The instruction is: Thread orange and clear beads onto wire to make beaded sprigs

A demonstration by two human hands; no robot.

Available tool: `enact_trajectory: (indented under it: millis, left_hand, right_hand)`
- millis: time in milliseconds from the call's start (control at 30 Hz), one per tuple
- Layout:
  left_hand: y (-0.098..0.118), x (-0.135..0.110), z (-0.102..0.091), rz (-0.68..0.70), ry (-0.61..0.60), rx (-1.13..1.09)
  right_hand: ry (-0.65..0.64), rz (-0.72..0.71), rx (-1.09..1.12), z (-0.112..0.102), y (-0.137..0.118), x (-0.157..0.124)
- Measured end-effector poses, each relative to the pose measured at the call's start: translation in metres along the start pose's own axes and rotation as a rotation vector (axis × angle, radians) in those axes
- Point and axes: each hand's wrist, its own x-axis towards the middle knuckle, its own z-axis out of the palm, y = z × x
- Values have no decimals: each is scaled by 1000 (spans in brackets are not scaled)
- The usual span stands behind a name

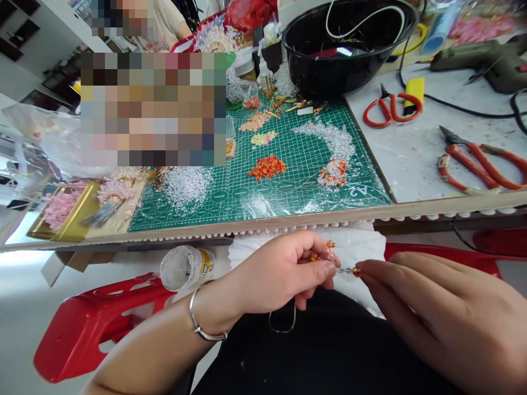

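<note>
Beadwork (329,244) pinched in left hand (284,271); right hand (448,307) pinching orange bead (356,271) at end of twisted wire (344,269).

Right hand (448,307), glue gun (489,63), nearer pliers (473,164): cut off at right edge. Orange beads (329,244) part-hidden behind left fingers (317,272). Co-worker (168,24) partly pixelated.
</note>
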Motion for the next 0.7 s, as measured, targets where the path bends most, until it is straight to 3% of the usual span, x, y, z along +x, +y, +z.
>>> enact_trajectory:
  millis: [267, 600, 700]
  left_hand:
    - [8, 0, -3, -107, -64, 80]
    - [1, 6, -7, -142, -180, 22]
    - [-1, 8, -6, -151, -167, 2]
  right_hand:
    - [-111, 69, 142, -4, 4, 4]
    - [-32, -67, 26, -3, 9, 1]
    - [-15, -14, 79, -4, 9, 0]
